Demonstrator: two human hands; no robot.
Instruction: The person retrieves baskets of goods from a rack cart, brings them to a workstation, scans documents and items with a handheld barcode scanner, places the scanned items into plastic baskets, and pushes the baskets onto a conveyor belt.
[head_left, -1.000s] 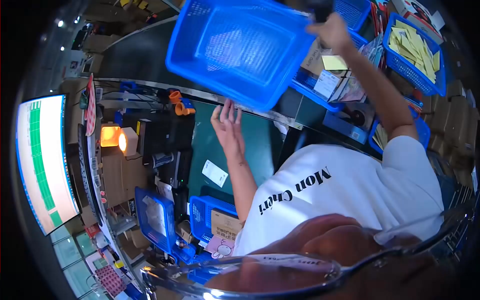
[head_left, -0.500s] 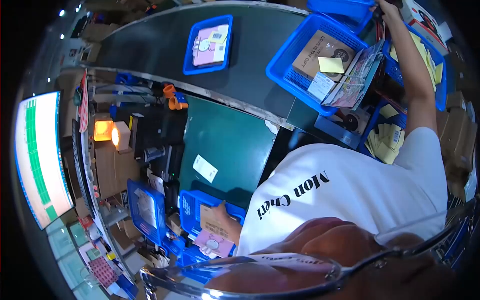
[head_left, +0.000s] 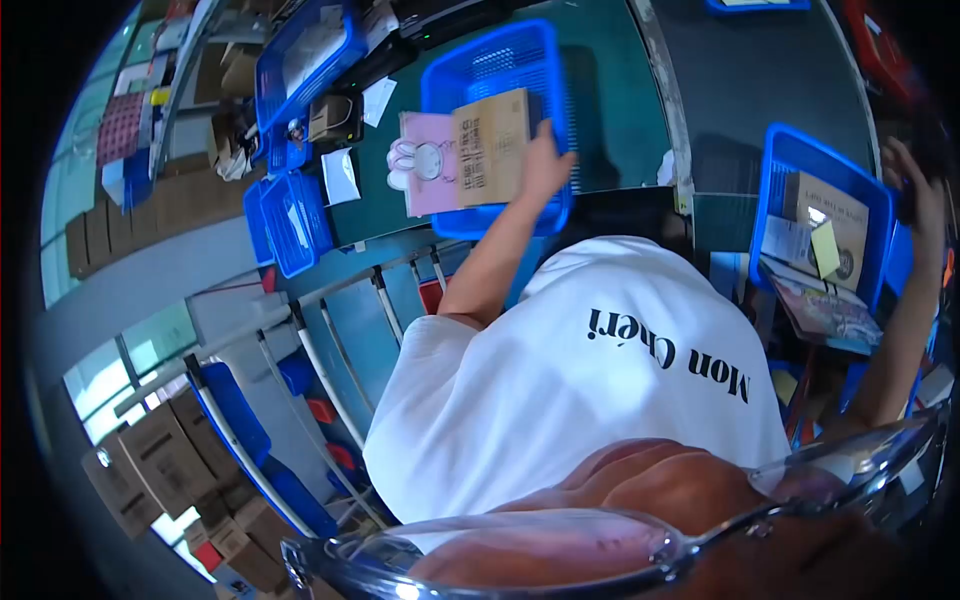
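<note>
My left hand [head_left: 545, 168] is closed at the right rim of a blue plastic basket [head_left: 495, 52]. It lies right beside a brown cardboard box [head_left: 492, 145], and its fingertips are partly hidden. The box is printed with dark lettering. Beside it a pink, flat, book-like item [head_left: 430, 165] with a white bunny overhangs the basket's left rim. At the far right my right hand [head_left: 915, 185] is raised with fingers apart, close to a second blue basket [head_left: 775, 180]. That one holds a brown flat package [head_left: 838, 222], a yellow slip [head_left: 824, 250] and a colourful printed pack [head_left: 825, 308].
The green tabletop [head_left: 620, 100] runs behind the left basket, with a dark counter [head_left: 760, 70] to its right. More blue baskets [head_left: 290, 225] stand at the left. A metal rail [head_left: 340, 285] runs beside my left arm. Cardboard boxes [head_left: 165, 460] are stacked lower left.
My view has swung left. My right hand has come away from the blue basket edge it was at. My left hand stays by the cardboard box, and the left basket appears further over the green table.
</note>
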